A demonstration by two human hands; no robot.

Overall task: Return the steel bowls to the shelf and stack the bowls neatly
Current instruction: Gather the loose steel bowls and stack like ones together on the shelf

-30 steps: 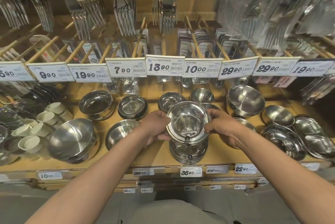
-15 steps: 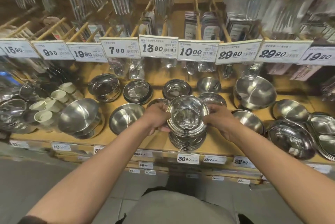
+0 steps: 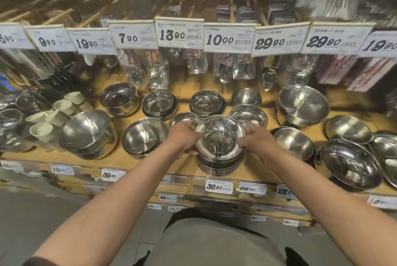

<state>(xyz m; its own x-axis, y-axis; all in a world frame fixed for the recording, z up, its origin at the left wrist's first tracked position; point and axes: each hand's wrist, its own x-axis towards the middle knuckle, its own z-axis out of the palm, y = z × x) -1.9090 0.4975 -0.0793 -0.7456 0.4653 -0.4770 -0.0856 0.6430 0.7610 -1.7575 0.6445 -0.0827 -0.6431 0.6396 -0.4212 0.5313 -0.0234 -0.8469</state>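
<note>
Head view, lower middle of the frame: a shiny round steel bowl (image 3: 220, 136) is held on top of a stack of matching steel bowls (image 3: 219, 163) at the front edge of the wooden shelf (image 3: 120, 161). It's pinched at opposite rims by the left hand (image 3: 184, 140) and right hand (image 3: 257, 144), each grip curled round the edge. Probably light and stiff, but polished and slippery, so the rim looks best gripped.

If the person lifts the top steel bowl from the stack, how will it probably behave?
The top bowl is polished steel, so it probably stays stiff but may slip in the left hand and right hand. It nests in the stack, so it may stick slightly. Its rounded sides suggest it could rock.
</note>
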